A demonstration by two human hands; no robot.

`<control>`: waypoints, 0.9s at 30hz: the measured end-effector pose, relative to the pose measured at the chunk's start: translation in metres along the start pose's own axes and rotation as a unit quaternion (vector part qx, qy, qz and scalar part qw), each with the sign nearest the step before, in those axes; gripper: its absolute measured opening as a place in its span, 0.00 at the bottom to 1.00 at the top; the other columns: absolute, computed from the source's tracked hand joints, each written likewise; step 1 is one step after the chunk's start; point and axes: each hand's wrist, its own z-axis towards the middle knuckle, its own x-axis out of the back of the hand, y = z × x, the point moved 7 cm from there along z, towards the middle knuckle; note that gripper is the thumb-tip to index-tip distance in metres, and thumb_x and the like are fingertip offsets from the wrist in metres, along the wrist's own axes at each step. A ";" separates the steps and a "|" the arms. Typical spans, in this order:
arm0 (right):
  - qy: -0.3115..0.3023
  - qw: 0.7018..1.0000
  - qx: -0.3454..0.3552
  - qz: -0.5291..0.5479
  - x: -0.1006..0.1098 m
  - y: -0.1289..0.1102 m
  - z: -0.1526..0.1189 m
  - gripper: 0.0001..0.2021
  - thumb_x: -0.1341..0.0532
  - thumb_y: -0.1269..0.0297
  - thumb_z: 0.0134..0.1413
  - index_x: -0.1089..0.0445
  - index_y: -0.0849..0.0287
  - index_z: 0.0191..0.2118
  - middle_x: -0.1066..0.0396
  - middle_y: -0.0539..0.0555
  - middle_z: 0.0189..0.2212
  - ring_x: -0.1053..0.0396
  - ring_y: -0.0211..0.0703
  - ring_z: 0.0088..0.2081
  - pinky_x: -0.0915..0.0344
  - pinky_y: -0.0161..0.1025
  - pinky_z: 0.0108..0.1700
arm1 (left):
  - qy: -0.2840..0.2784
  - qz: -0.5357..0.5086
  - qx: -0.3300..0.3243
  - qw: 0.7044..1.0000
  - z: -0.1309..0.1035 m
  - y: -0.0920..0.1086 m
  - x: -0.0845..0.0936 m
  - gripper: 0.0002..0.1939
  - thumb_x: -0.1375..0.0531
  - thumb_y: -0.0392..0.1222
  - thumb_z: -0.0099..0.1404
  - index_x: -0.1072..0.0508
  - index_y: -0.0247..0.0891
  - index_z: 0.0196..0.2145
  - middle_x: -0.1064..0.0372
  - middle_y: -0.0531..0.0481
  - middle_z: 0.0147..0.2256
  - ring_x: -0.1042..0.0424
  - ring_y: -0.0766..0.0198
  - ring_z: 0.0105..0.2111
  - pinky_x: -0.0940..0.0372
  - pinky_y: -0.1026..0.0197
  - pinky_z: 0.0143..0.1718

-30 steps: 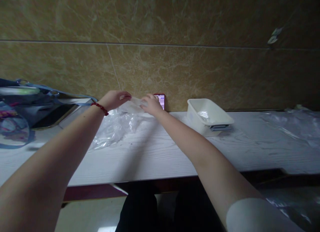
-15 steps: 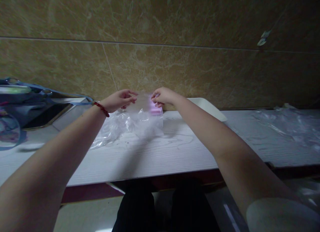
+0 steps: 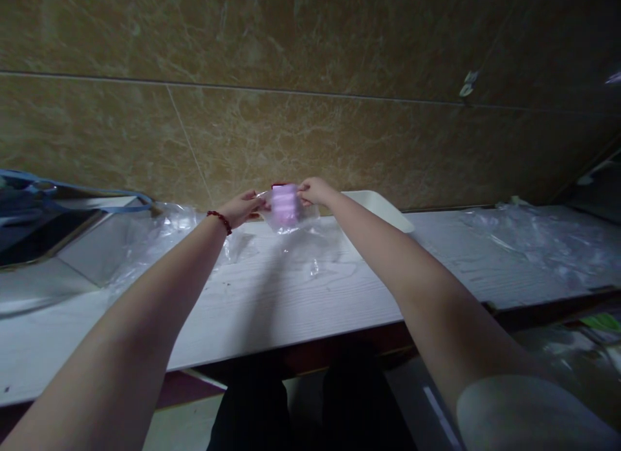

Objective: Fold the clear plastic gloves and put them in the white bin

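Observation:
Between my two hands is a clear plastic bag (image 3: 290,230) with a pale pink, folded-looking item (image 3: 285,205) in it; blur hides what kind of item it is. My left hand (image 3: 241,209), below a red bead bracelet (image 3: 222,222), pinches the bag's left edge. At the right edge, the fingers of my right hand (image 3: 314,191) are closed on the bag beside the pink item. A small dark red edge shows just above it. More clear plastic (image 3: 314,266) lies on the white wood-grain table below.
A white tray (image 3: 383,208) stands behind my right forearm. Crumpled clear plastic lies at the right (image 3: 538,241) and more clear plastic (image 3: 160,234) at the left. A white box (image 3: 97,250) with a blue strap (image 3: 104,209) sits far left. The tiled wall (image 3: 291,140) borders the table's back.
My left hand, apart from the pink item before, now grips the bag's left edge. The bag with the pink item has come up between both hands. The camera has turned slightly right.

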 end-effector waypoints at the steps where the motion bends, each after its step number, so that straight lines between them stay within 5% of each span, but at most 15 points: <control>1: 0.030 0.999 0.017 -0.018 0.008 -0.003 0.002 0.04 0.44 0.72 0.46 0.33 0.64 0.29 0.34 0.50 0.22 0.36 0.32 0.23 0.37 0.32 0.31 | 0.016 0.007 -0.013 1.000 0.004 0.005 -0.001 0.13 0.40 0.46 0.49 0.41 0.38 0.28 0.36 0.56 0.24 0.31 0.68 0.28 0.43 0.68 0.24; 7: 0.132 0.982 0.120 -0.065 0.039 -0.020 0.004 0.08 0.46 0.70 0.47 0.34 0.65 0.35 0.33 0.52 0.30 0.37 0.35 0.33 0.41 0.34 0.38 | 0.051 0.036 -0.076 0.995 0.017 0.037 -0.008 0.10 0.48 0.48 0.57 0.46 0.43 0.33 0.37 0.59 0.23 0.30 0.69 0.25 0.46 0.72 0.19; 15: 0.117 0.961 0.204 -0.146 0.031 -0.018 -0.027 0.11 0.50 0.70 0.52 0.37 0.60 0.41 0.34 0.53 0.33 0.38 0.38 0.36 0.45 0.34 0.40 | 0.008 0.080 -0.118 0.990 0.005 0.047 -0.022 0.14 0.52 0.49 0.58 0.51 0.42 0.40 0.34 0.54 0.27 0.30 0.68 0.27 0.36 0.59 0.30; 18: 0.081 0.961 0.195 -0.178 0.007 0.003 -0.052 0.11 0.53 0.68 0.55 0.37 0.60 0.42 0.34 0.54 0.35 0.38 0.39 0.39 0.45 0.34 0.41 | -0.001 0.241 -0.162 0.957 -0.016 0.024 -0.029 0.12 0.53 0.47 0.59 0.47 0.39 0.39 0.32 0.48 0.30 0.30 0.65 0.30 0.37 0.59 0.32; 22: -0.018 0.966 0.157 -0.207 -0.052 0.046 -0.096 0.12 0.54 0.65 0.57 0.36 0.60 0.41 0.35 0.56 0.36 0.39 0.39 0.41 0.45 0.34 0.43 | -0.074 0.478 -0.183 0.856 -0.059 -0.039 -0.057 0.12 0.57 0.45 0.61 0.40 0.38 0.37 0.31 0.44 0.33 0.31 0.60 0.32 0.39 0.58 0.34; 25: -0.106 0.959 0.138 -0.223 -0.098 0.074 -0.131 0.13 0.54 0.65 0.58 0.35 0.60 0.41 0.35 0.56 0.37 0.38 0.38 0.42 0.45 0.36 0.45 | -0.146 0.561 -0.167 0.797 -0.090 -0.089 -0.080 0.13 0.56 0.43 0.60 0.36 0.40 0.38 0.31 0.45 0.33 0.32 0.59 0.33 0.39 0.59 0.34; 27: -0.113 0.955 0.136 -0.238 -0.114 0.082 -0.149 0.13 0.53 0.64 0.57 0.35 0.58 0.43 0.37 0.57 0.43 0.42 0.40 0.48 0.49 0.40 0.49 | -0.154 0.576 -0.189 0.780 -0.104 -0.106 -0.091 0.14 0.57 0.41 0.61 0.36 0.39 0.40 0.32 0.43 0.39 0.33 0.59 0.38 0.41 0.58 0.38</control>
